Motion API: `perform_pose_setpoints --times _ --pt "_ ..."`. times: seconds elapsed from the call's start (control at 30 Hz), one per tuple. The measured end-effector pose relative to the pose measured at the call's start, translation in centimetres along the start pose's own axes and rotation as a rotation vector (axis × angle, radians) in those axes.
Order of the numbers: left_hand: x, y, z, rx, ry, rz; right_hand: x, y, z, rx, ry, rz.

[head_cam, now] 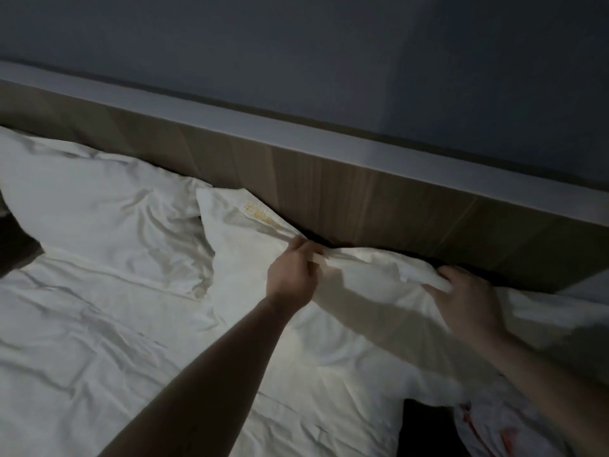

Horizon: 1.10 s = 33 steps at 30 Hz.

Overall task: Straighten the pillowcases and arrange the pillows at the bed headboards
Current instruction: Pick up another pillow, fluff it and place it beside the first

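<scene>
Head view, dim light. White pillow (346, 291), soft, creased cotton, lies along bed's head edge, touching wood-grain headboard (329, 179). Left hand (291, 272) pinches pillowcase top hem near yellow embroidery (260, 216); right hand (468, 298) grips bunched hem further right, fingers curled over fabric. Second pillow (99, 199), rumpled, at left by headboard. Wrinkled sheet (82, 341) open toward foot. Dark gap behind hem. Red-marked white item (487, 430) at lower right, cut off, unclear.
</scene>
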State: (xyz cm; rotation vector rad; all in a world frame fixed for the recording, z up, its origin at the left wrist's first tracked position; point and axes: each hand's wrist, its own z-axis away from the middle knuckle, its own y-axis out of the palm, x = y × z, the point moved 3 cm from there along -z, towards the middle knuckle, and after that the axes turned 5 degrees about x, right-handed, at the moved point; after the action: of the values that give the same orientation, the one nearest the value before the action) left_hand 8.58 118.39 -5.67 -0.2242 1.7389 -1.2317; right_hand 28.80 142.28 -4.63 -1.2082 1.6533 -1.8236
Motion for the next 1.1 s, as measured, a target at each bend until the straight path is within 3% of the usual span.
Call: perform_pose_setpoints --times 0.1,0.17,0.23,0.3,0.37,0.47,0.57,0.73,0.9,1.0,1.1 --pt "-0.2 0.3 0.8 0.009 0.046 0.013 1.5 0.7 0.3 0.087 0.001 -0.072" --pt "0.2 -0.2 2.1 -0.06 0.091 0.054 3.0 0.7 0.6 0.098 -0.082 -0.141" --pt "2.5 -0.7 3.8 -0.157 0.03 0.118 4.1 1.0 0.6 0.107 -0.176 -0.132" --pt "6.4 -1.0 5.6 -0.269 -0.152 0.189 5.3 1.5 0.3 0.098 -0.222 -0.081" --pt "10.4 -1.3 7.1 -0.309 -0.446 0.268 7.0 2.2 -0.2 0.073 -0.272 -0.046" --pt "14.9 -0.1 8.9 -0.1 -0.809 0.368 10.4 3.7 -1.1 0.109 -0.301 -0.054" --pt "16.2 2.7 10.1 0.081 -0.959 0.566 12.4 6.2 -2.4 0.224 -0.211 -0.023" --pt "15.0 9.0 10.8 0.202 -1.041 0.882 12.5 8.9 -4.3 0.286 -0.106 -0.057" --pt "16.0 14.7 11.8 0.103 -1.135 1.294 11.7 8.5 -5.7 0.282 -0.067 -0.302" --pt "15.6 15.2 11.4 -0.02 -1.148 1.345 11.3 7.8 -6.0 0.24 -0.079 -0.356" --pt "15.4 13.9 11.1 -0.167 -1.081 1.169 11.2 7.4 -6.0 0.223 -0.093 -0.372"
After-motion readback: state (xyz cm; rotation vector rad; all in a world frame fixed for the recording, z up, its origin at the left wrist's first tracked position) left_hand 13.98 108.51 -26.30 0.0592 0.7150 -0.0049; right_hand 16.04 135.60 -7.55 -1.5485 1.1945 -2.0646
